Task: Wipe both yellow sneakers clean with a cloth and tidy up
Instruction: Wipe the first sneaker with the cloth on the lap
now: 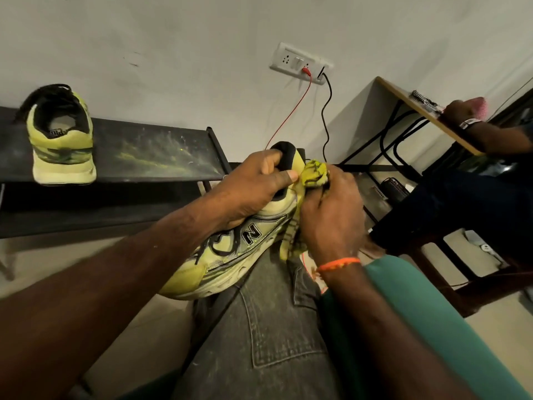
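Nearby, second sneaker on black rack, wooden desk rightward.

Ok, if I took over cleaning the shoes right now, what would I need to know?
Left hand: grips the heel collar of the sneaker lying on your lap.
Right hand: holds the cloth bunched against that sneaker's heel.
Other sneaker: stands on the black rack, heel toward you.
Done: wiping is under way on the lap sneaker; whether the rack one is already clean, I cannot tell.
Left: finish this sneaker, check the other, then put both sneakers and the cloth away.
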